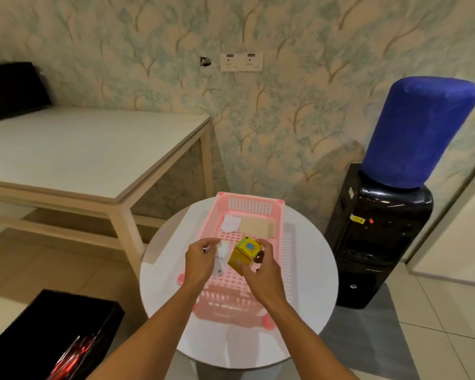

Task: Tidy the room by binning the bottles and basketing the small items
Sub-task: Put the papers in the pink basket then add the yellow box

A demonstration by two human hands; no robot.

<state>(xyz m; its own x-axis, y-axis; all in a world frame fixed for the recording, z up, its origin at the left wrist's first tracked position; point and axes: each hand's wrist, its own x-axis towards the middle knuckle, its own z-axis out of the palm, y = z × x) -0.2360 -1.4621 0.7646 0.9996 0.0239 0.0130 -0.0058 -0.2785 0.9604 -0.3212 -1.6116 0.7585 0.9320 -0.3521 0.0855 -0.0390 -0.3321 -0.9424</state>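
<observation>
A pink slatted basket (pixel 287 242) stands on a round white table (pixel 313 292) in front of me. Over the basket, my right hand (pixel 261 275) grips a small yellow box (pixel 243 255) with a blue and yellow top. My left hand (pixel 200 263) holds a white oval device (pixel 222 256) at the basket's left wall. A white paper piece (pixel 230 223) and a beige flat pad (pixel 255 227) lie in the far end of the basket. A small dark item (pixel 259 259) shows behind the yellow box, partly hidden.
A black bin (pixel 39 333) with red shiny contents stands at the lower left. A long white table (pixel 93 154) runs along the left, with a black object (pixel 11 89) at its far end. A black water dispenser (pixel 379 237) with a blue-covered bottle (pixel 420 133) stands to the right.
</observation>
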